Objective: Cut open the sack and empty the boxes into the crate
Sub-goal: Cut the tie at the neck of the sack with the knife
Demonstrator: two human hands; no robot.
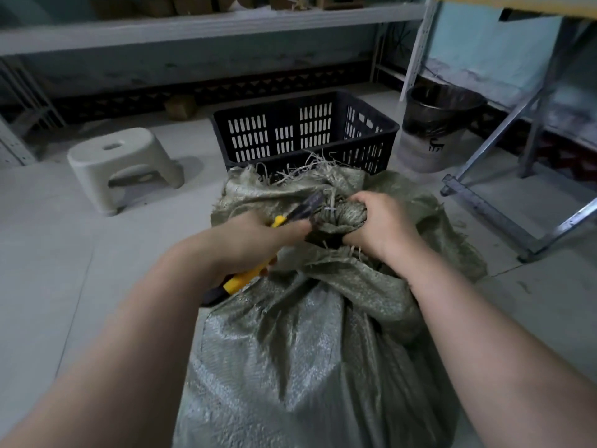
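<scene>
A full grey-green woven sack stands on the floor right in front of me, its neck bunched and tied. My right hand is closed around the tied neck of the sack. My left hand grips yellow-handled cutters, whose dark jaws touch the tie at the neck. Behind the sack sits a black slotted plastic crate, which looks empty. The boxes are hidden inside the sack.
A beige plastic step stool stands to the left of the crate. A lined bin stands at the right, beside the metal legs of a frame. Metal shelving runs along the back wall.
</scene>
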